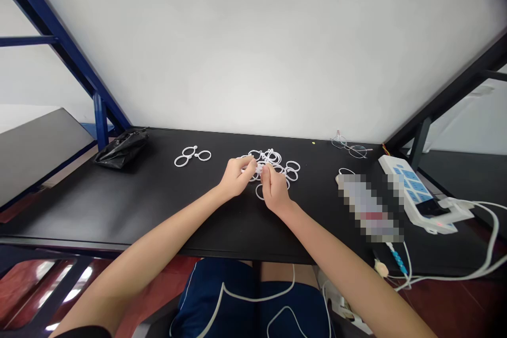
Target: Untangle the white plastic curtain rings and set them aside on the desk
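Over a pile of white rings, my left hand and my right hand are close together, fingertips almost meeting. Both are closed in a pinch on small white ring pieces; the exact grip is hidden behind the fingers. Part of a ring shows beside the right hand, at its left edge. The pile's rings overlap and have small round knobs on them. Apart from the pile, to the left, lies a cluster of white rings flat on the black tabletop.
A black plastic bag lies at the back left. On the right are eyeglasses, a blurred-out phone with a cable, and a white power strip with cords. A white wall stands behind the table.
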